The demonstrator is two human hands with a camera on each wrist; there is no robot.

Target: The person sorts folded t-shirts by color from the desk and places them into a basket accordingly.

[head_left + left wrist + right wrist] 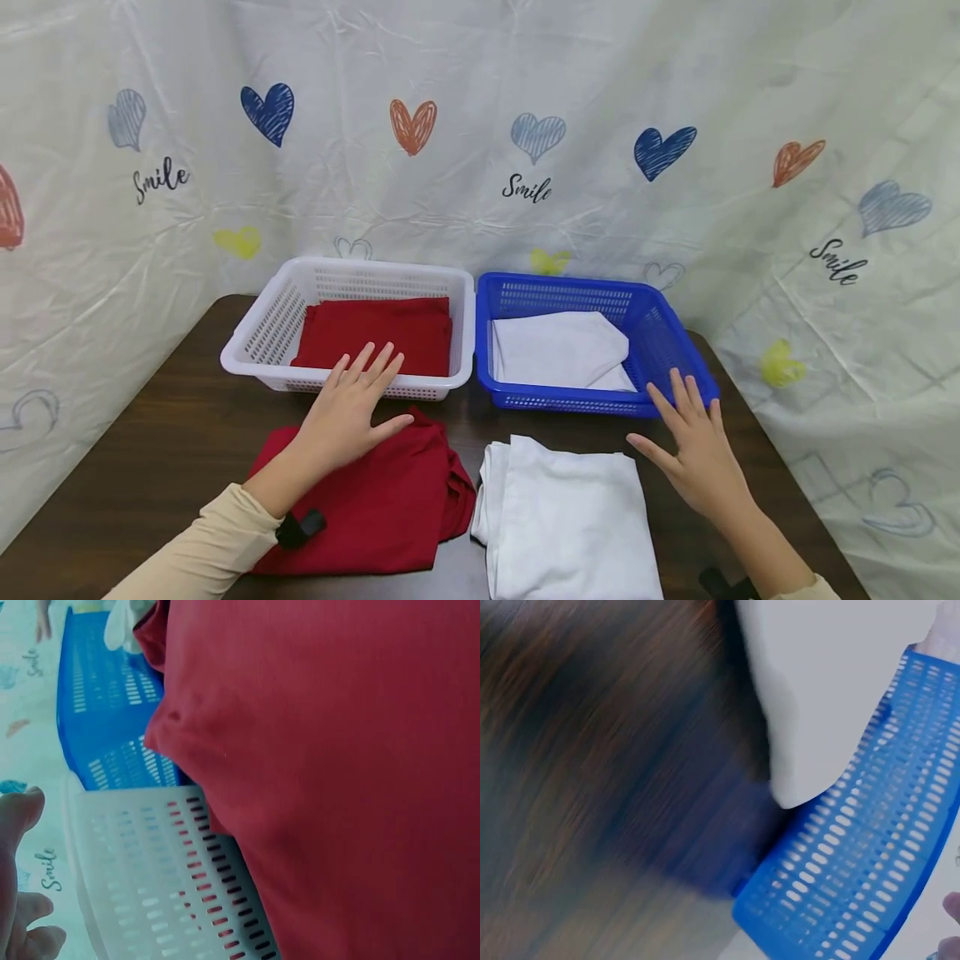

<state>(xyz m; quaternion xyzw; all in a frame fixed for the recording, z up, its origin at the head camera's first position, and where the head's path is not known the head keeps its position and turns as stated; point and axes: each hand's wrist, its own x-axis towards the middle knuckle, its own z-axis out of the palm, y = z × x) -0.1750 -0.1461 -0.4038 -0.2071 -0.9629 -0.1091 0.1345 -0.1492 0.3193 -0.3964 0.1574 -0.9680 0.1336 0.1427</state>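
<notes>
My left hand (345,412), fingers spread and holding nothing, hovers over a folded red cloth (367,517) on the table, its fingertips overlapping the front rim of the white basket (348,383) in the head view. Another folded red cloth (390,329) lies inside that basket. To the right, my right hand (697,450) is spread too, with nothing in it, beside a folded white cloth (570,525); its fingertips overlap the front right corner of the blue basket (570,400). A second white cloth (555,350) lies in the blue basket. The left wrist view shows the red cloth (337,750) up close.
Both baskets stand side by side at the back of the dark wooden table (135,475). Behind them hangs a pale curtain (465,217) printed with hearts and words. A black strap (300,529) is around the left wrist.
</notes>
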